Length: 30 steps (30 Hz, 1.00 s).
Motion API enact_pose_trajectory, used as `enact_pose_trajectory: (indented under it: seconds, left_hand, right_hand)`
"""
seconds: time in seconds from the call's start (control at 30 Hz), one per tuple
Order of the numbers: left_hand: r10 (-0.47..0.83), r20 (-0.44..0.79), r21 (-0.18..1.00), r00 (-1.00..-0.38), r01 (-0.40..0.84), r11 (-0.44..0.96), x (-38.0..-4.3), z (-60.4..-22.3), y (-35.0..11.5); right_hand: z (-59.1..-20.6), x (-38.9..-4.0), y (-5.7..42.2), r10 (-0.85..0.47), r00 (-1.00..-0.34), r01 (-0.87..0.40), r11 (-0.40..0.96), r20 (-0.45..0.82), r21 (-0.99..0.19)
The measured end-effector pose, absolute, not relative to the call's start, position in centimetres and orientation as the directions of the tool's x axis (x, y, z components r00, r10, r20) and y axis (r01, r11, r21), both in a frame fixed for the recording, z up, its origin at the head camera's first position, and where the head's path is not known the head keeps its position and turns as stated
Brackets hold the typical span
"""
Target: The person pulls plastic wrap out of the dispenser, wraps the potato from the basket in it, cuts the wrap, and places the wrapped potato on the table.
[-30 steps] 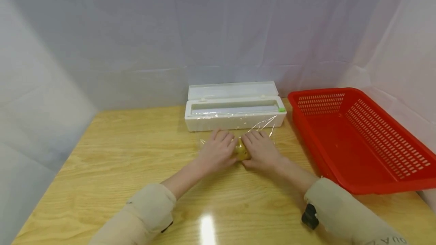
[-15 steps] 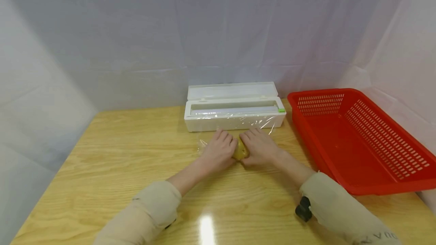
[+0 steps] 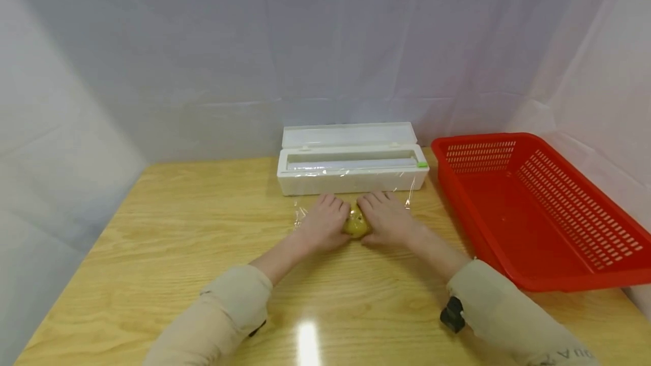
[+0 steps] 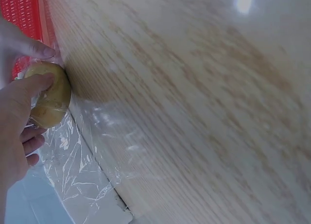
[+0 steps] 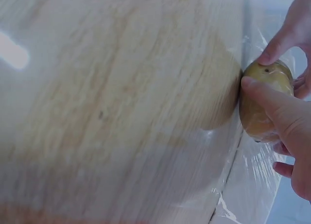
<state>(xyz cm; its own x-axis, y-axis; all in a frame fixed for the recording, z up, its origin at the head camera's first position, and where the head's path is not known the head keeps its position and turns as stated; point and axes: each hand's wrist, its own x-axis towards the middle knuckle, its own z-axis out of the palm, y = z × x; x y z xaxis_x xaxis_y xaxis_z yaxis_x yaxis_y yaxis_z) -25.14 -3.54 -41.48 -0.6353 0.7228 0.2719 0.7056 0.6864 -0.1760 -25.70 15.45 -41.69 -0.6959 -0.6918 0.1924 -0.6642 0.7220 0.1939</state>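
Observation:
A yellow-brown potato [image 3: 357, 225] lies between my two hands near the middle of the table, with clear cling film [image 4: 73, 161] around it. My left hand [image 3: 325, 223] grips its left side, thumb [image 4: 41, 82] on the near face and fingers curled behind. My right hand [image 3: 389, 220] holds the opposite side, its thumb [image 5: 257, 90] laid across the potato. The film stretches back from the potato to a white cling film dispenser [image 3: 353, 182], whose lid [image 3: 350, 135] stands raised. A roll [image 3: 351, 164] shows in its slot.
A red plastic basket [image 3: 483, 230] with slotted sides stands at the right, close to my right forearm. On the dispenser's right end sits a green slider [image 3: 422, 165]. White sheeting [image 3: 325, 61] hangs behind the wooden table [image 3: 193, 242] and along both sides.
The potato has turned slightly between my hands and shifted a little to the left. My fingers have moved slightly on it, and the glints on the film have changed. Dispenser and basket stay put.

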Motion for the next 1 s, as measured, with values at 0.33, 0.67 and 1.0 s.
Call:
enact_pose_trajectory:
  seconds: [0.33,0.67,1.0]
  left_hand:
    - [0.686,0.15,-0.074,-0.712,0.684,0.726,-25.6,-40.8,-3.5]
    - [0.674,0.159,-0.157,-0.722,0.655,0.739,-25.8,-40.8,-3.5]
    - [0.738,0.228,-0.279,-0.635,0.683,0.674,-25.6,-41.0,-3.6]
  right_hand:
    - [-41.8,-26.3,15.4,-0.685,-0.702,-0.67,0.728,0.193,0.146]
    - [-41.2,-26.9,15.4,-0.669,-0.738,-0.671,0.741,0.091,0.006]
    - [-41.1,-27.6,15.5,-0.676,-0.732,-0.68,0.733,0.079,-0.023]
